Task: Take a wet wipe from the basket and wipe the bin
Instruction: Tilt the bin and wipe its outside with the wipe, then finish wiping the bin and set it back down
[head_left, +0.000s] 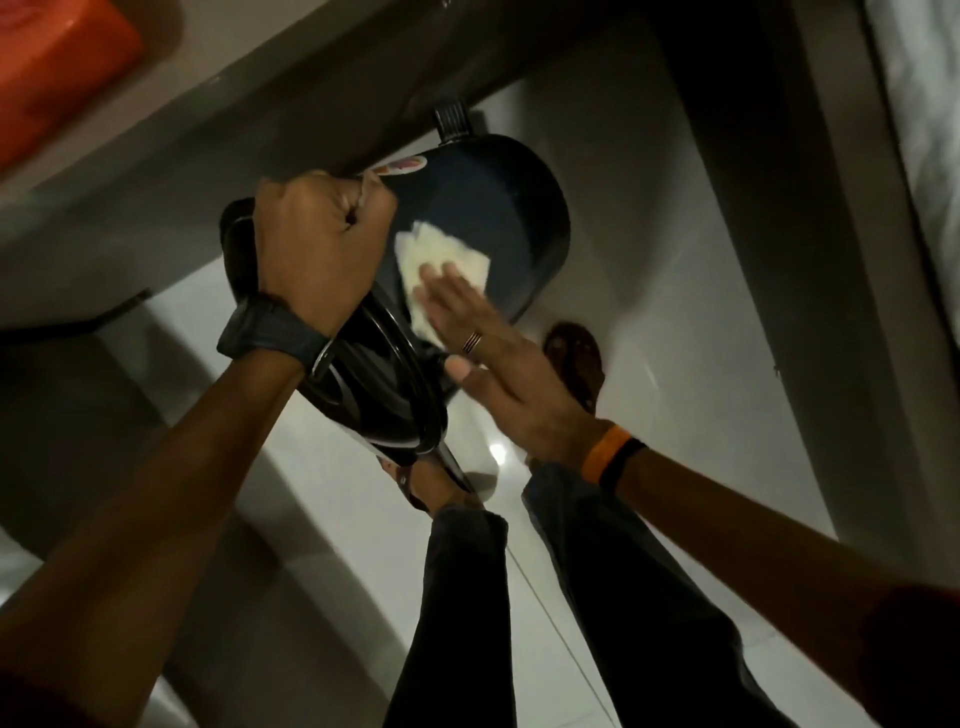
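Dark wristwatch (270, 330), orange-and-black wristband (613, 457), banded ring (471, 341), dark trousers (597, 597).

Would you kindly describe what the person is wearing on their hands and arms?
The left hand has a dark wristband. The right hand wears a striped ring and an orange-and-black band. Both forearms are bare.

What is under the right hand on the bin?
Under the right hand lies a white wipe, pressed flat against the dark bin. The fingers cover the wipe's lower part, so that part cannot be seen.
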